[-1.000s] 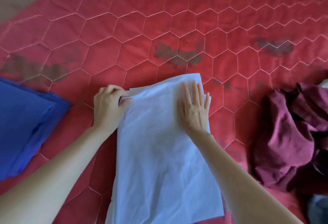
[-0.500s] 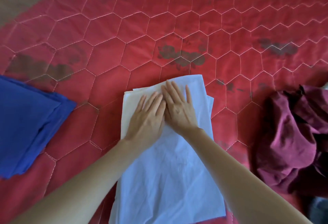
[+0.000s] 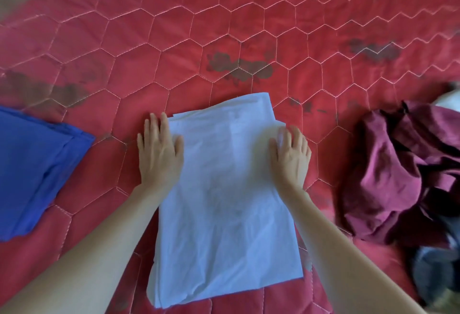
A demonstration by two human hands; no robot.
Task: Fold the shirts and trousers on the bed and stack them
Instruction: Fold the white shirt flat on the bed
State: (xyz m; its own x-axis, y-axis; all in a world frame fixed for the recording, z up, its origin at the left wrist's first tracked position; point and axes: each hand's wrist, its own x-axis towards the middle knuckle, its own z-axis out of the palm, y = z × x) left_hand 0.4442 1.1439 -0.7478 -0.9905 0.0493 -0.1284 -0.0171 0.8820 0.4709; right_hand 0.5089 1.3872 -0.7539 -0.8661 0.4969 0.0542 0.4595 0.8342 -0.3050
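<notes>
A white garment [image 3: 224,201], folded into a long rectangle, lies flat on the red quilted bed [image 3: 224,15] right in front of me. My left hand [image 3: 159,149] lies flat with straight fingers on its upper left edge, partly on the quilt. My right hand [image 3: 291,154] rests flat on the upper right edge, fingers slightly bent over the cloth. A folded blue garment [image 3: 32,169] lies to the left. A crumpled maroon garment [image 3: 403,171] is heaped to the right.
A dark grey piece of clothing [image 3: 433,274] lies below the maroon heap at the lower right, blurred. A bit of white cloth [image 3: 450,99] shows at the right edge. The quilt has dark printed patches.
Both hands were together at the middle of the white garment's top; they have slid apart to its left and right edges, smoothing it.
</notes>
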